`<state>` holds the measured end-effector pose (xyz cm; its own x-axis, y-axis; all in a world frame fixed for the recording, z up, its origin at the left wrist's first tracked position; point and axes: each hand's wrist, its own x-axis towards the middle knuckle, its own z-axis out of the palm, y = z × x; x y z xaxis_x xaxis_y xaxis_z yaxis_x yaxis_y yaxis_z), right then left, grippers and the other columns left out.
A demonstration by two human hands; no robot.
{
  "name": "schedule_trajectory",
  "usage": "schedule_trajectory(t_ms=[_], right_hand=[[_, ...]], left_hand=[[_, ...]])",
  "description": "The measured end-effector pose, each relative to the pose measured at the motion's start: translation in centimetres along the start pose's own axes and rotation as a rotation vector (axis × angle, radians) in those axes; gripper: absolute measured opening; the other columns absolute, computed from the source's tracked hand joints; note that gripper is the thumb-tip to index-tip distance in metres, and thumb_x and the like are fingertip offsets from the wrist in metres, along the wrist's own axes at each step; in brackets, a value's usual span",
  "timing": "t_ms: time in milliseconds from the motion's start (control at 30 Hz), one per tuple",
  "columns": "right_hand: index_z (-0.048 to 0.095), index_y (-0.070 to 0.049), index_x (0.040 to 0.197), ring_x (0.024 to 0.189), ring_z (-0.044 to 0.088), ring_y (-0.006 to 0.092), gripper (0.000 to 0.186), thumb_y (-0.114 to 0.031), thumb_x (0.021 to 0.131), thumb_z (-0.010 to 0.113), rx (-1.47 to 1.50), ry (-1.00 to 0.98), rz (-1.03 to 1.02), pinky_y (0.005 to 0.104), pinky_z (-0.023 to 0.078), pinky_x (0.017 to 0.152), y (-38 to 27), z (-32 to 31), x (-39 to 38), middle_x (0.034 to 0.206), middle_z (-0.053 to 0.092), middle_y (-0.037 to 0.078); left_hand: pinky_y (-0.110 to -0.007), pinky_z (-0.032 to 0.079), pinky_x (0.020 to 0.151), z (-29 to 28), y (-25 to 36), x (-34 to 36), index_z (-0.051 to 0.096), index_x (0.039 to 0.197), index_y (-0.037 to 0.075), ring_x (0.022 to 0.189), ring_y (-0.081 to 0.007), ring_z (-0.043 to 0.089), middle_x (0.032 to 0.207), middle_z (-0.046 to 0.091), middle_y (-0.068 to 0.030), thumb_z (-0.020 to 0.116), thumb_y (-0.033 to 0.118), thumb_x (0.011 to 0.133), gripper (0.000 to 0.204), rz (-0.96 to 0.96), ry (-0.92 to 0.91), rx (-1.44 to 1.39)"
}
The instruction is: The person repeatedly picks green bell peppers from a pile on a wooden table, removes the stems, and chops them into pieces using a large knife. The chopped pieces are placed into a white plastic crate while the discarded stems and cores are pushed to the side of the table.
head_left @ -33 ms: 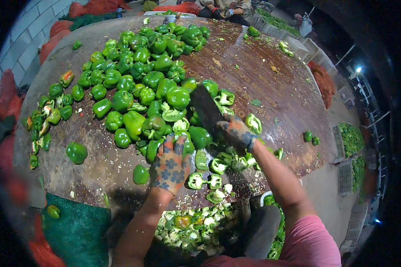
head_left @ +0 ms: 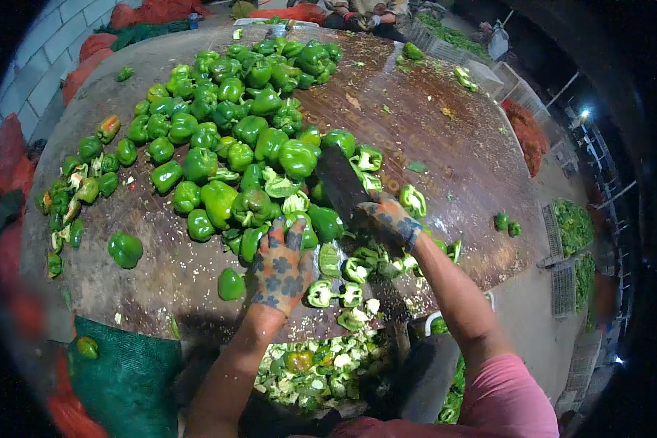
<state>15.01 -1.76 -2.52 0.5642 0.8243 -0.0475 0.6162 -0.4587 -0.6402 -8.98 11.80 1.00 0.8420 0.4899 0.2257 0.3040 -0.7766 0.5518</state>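
A wide dark-bladed cleaver (head_left: 342, 179) is in my right hand (head_left: 389, 219), which wears a flower-patterned glove and is closed round its handle. The blade points up and left, beside a whole green bell pepper (head_left: 298, 159) at the right edge of a large heap. My left hand (head_left: 279, 270), in a matching glove, lies with fingers stretched out against the near side of the heap, touching peppers there. Between my hands are cut pieces: a pepper slice (head_left: 329, 260) and opened pepper halves (head_left: 320, 294). One whole pepper (head_left: 231, 285) sits just left of my left hand.
Pepper scraps fill a container (head_left: 321, 365) below the table's near edge. Seeds litter the brown tabletop (head_left: 460, 131). A smaller group of reddish and split peppers (head_left: 73, 201) lies at far left. Crates of green produce (head_left: 575, 226) stand on the right; a person (head_left: 369, 16) sits beyond the table.
The cleaver's tip has dipped very slightly, and the whole pepper beside it has shifted a little to the right. My left hand looks unmoved.
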Motion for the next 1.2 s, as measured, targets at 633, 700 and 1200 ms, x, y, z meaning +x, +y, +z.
schedule_trajectory(t_ms=[633, 700, 1200], right_hand=[[0.064, -0.002, 0.087, 0.076, 0.062, 0.0316, 0.031, -0.028, 0.078, 0.047, -0.390, 0.305, 0.367, 0.0414, 0.048, 0.069, 6.2, 0.1, 14.6, 0.086, 0.063, 0.020], [0.067, -0.003, 0.081, 0.075, 0.063, 0.0300, 0.030, -0.025, 0.075, 0.048, -0.547, 0.000, 0.226, 0.0391, 0.049, 0.066, 1.8, 2.8, 15.3, 0.085, 0.064, 0.020], [0.053, -0.006, 0.091, 0.058, 0.056, 0.0306, 0.022, -0.027, 0.087, 0.050, -0.239, 0.322, 0.219, 0.0422, 0.043, 0.054, -4.8, -1.8, -7.2, 0.063, 0.057, 0.016]], left_hand=[[-0.041, 0.043, 0.086, 2.5, 1.1, -0.7, 0.049, 0.113, 0.005, 0.103, -0.0379, 0.047, 0.118, 0.042, -0.0189, 0.062, 0.010, 0.071, 0.044, 0.073, -0.026, -0.312], [-0.041, 0.042, 0.086, 1.7, -0.4, -0.8, 0.050, 0.112, 0.004, 0.103, -0.0379, 0.047, 0.116, 0.044, -0.0193, 0.062, 0.009, 0.071, 0.043, 0.021, 0.004, -0.237], [-0.040, 0.043, 0.084, 3.0, -0.2, -0.7, 0.040, 0.125, 0.005, 0.101, -0.0375, 0.049, 0.115, 0.044, -0.0211, 0.065, 0.015, 0.071, 0.061, 0.017, -0.003, -0.168]])
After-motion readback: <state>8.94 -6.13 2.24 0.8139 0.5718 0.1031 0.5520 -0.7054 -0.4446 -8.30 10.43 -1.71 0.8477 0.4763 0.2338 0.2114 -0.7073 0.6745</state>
